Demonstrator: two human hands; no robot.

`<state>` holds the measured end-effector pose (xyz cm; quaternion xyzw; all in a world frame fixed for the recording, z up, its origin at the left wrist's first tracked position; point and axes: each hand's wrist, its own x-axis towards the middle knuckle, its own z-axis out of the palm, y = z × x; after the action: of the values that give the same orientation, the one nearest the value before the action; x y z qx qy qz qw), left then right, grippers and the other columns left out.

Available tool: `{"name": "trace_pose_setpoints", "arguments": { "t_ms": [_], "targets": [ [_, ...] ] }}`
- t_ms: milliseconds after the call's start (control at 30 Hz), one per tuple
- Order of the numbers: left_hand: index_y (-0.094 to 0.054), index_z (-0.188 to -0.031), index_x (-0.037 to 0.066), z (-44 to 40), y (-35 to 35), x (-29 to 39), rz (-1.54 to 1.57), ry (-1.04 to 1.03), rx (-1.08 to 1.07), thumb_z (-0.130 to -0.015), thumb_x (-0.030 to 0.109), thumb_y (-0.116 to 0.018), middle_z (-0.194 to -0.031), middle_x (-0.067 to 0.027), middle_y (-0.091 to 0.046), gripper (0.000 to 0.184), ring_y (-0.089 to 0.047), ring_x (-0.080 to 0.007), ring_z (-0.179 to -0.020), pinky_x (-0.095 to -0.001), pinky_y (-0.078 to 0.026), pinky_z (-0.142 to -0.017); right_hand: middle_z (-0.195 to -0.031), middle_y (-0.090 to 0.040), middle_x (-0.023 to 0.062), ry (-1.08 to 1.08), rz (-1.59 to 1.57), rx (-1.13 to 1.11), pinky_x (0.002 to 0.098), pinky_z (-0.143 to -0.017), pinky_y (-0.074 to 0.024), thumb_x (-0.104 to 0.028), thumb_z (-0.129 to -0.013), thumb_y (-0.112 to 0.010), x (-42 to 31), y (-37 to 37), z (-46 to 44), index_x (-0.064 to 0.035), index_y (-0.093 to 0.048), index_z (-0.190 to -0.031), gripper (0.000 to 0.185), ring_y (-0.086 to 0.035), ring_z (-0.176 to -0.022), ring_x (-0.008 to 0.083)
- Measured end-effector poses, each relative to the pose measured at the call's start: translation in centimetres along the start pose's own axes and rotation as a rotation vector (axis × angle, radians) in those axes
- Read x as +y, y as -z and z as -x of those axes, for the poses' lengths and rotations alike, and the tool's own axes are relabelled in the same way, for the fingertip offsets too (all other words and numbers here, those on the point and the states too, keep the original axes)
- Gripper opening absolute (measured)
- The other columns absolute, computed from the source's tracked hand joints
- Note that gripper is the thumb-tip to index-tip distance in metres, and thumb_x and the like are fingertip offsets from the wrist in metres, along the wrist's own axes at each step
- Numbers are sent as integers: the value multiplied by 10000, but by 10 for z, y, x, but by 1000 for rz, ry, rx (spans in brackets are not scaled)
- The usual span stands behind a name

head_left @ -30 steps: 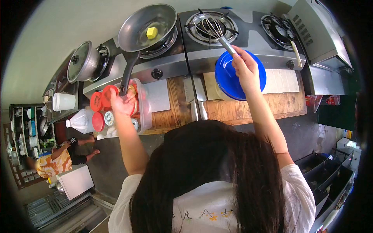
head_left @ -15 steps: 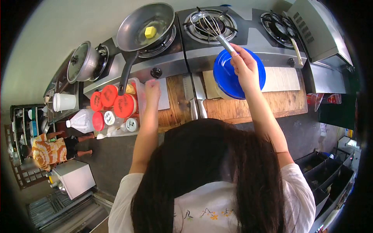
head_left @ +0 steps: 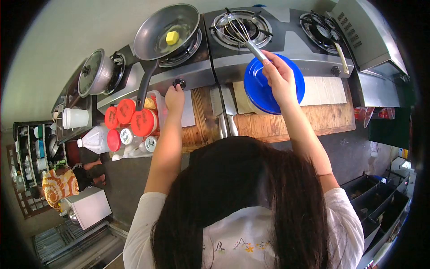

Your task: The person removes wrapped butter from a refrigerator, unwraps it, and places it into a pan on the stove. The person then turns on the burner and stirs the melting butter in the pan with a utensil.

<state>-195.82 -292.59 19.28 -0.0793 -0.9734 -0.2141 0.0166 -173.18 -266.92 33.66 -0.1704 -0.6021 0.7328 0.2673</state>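
My left hand [head_left: 174, 97] reaches to the stove front, its fingers closed on the black stove knob [head_left: 179, 84]. Above that knob a frying pan [head_left: 145, 40] sits on a burner, its handle pointing toward me. A yellow piece of butter [head_left: 172, 38] lies in the pan with a shiny patch around it. In my right hand [head_left: 281, 78] is a whisk [head_left: 256, 50], gripped by its metal handle, wires pointing up toward the middle burner [head_left: 257, 31]. Beneath that hand is a round blue plate [head_left: 255, 87], resting on something pale that is mostly hidden.
Two knives [head_left: 230, 110] lie on the wooden board [head_left: 295, 123]. Left of my arm, a clear bin holds red-lidded jars [head_left: 143, 122] and bottles. A lidded pot [head_left: 96, 74] stands on the left burner. A person [head_left: 60, 184] in a patterned shirt is at the far left.
My left hand has moved up slightly, and its fingers are now on the stove knob. The right hand still holds the whisk above the plate. The person at far left has bent over.
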Motion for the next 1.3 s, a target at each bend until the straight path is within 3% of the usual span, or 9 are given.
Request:
{"name": "trace_pose_setpoints", "arguments": {
  "t_ms": [800,900,1000,1200,1300],
  "targets": [
    [-600,-769,-27,-8,-11,-11,155,68,6,-872,370,-507,-776,-245,-620,421,-603,-419,-798,-471,-446,-715,-727,-493,-62,-2,9,-1,164,-572,-325,-150,-914,-546,0,0,1,-11,-576,-1188,309,-409,-648,16],
    [-597,-744,-28,-18,-23,-24,250,135,-70,-869,369,-508,-750,-249,-614,426,-596,-433,-798,-475,-444,-713,-727,-491,-64,3,4,2,163,-569,-323,-151,-914,-546,-2,-2,1,-12,-576,-1188,309,-406,-647,15],
    [-600,-726,-20,-23,-35,-34,244,115,-32,-876,386,-502,-698,-219,-617,444,-621,-383,-708,-457,-455,-661,-724,-490,-65,0,21,-2,165,-569,-323,-157,-918,-539,-1,-2,2,-13,-575,-1190,310,-404,-644,16],
    [-618,-760,13,7,-3,-23,459,420,-365,-892,415,-508,-664,-113,-607,437,-572,-180,-499,-318,-448,-494,-710,-495,-60,-2,49,2,168,-578,-329,-171,-934,-503,-7,-3,3,-23,-596,-1181,303,-418,-639,22],
    [-595,-924,56,58,35,-19,678,180,-419,-914,348,-529,-715,-43,-570,299,-553,-124,-558,-271,-446,-478,-716,-513,-49,-6,88,21,171,-589,-347,-150,-934,-510,-11,-7,4,-27,-614,-1165,282,-446,-655,27]
  ]
}}
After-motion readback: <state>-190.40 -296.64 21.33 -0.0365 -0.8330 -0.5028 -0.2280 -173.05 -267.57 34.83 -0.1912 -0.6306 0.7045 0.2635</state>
